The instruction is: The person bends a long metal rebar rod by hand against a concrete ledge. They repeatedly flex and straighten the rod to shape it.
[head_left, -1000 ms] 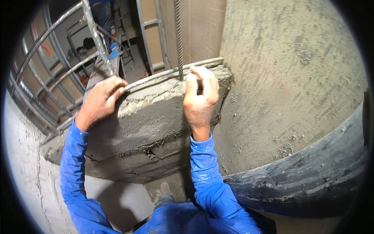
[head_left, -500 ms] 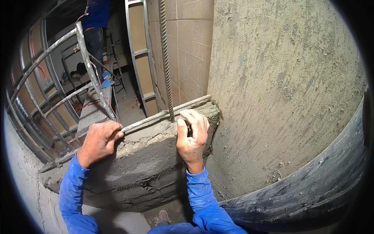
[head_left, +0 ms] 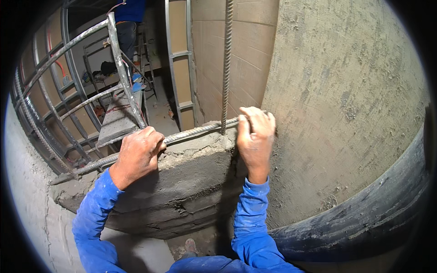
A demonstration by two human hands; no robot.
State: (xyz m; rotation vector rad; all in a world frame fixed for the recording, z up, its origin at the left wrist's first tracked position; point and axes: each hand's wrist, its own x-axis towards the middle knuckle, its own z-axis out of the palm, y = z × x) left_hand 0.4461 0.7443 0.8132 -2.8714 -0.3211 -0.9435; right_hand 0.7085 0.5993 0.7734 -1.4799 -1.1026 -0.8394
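Note:
A ribbed steel rebar (head_left: 195, 132) lies lengthwise along the top of a rough mortar-covered ledge (head_left: 195, 168). My left hand (head_left: 140, 152) is closed round it left of the middle, with the back of the hand up. At its right end, beside the plastered wall, my right hand (head_left: 257, 141) has its fingers curled over the bar, thumb on the near side; the bar's tip is hidden by this hand. Between my hands an upright rebar (head_left: 227, 68) rises from the ledge, just behind or against the lying bar; I cannot tell whether they touch.
At right stands a rough plastered wall (head_left: 337, 91), with a big dark curved tub-like rim (head_left: 355, 223) below it. A metal scaffold frame (head_left: 119, 59) stands beyond the ledge at left. Farther back, a person in blue (head_left: 129, 22) stands near a plank (head_left: 118, 120).
My right hand has moved right, from near the upright rebar to the lying bar's end. My left hand keeps its grip. The whole view has shifted, so the scene sits farther right.

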